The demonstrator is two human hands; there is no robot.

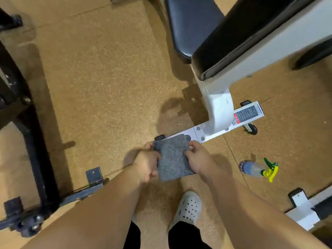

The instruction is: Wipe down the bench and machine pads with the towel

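Note:
A grey folded towel (172, 158) is held flat between both hands above the floor, just in front of the bench's foot. My left hand (148, 163) grips its left edge and my right hand (198, 159) grips its right edge. The bench (219, 114) has a white frame, a black seat pad (190, 27) and a black back pad (239, 33) that rises toward the upper right. Neither hand touches the pads.
A spray bottle (258, 169) with a green and yellow trigger lies on the cork-coloured floor at the right. A black machine frame (34, 133) runs down the left side. Another white frame piece (303, 211) sits at the lower right. My white clog (187, 207) is below the towel.

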